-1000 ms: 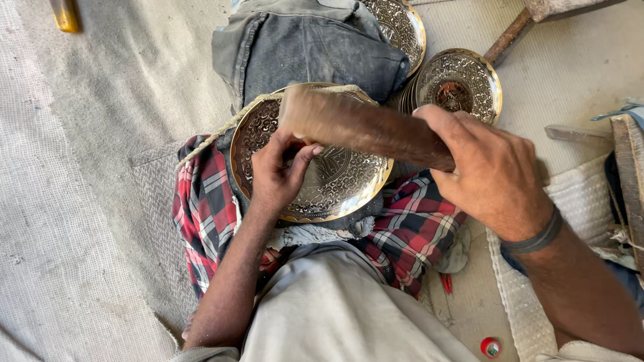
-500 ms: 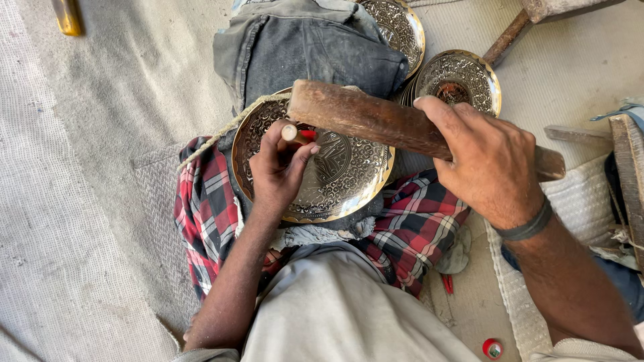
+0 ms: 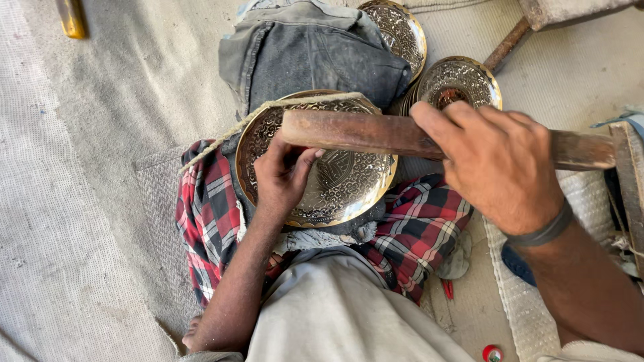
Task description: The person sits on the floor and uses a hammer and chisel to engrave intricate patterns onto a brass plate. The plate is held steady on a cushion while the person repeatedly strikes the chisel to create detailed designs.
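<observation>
You worked in bright, even daylight that fell from the upper part of the frame. The brass plate (image 3: pixel 335 177) threw small glints off its engraving, soft shadows lay under your hands, and focus held sharp with slight stretching at the edges.

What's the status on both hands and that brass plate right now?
Right hand gripping wooden mallet over engraved brass plate. Left hand pressed on plate face. Plate on checked cloth. Nothing blocking.

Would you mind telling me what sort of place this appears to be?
Probably a floor-level metal-engraving workshop: an ornate brass plate rests on a checked cloth, more engraved plates lie beside, and the right hand grips a wooden mallet.
</observation>
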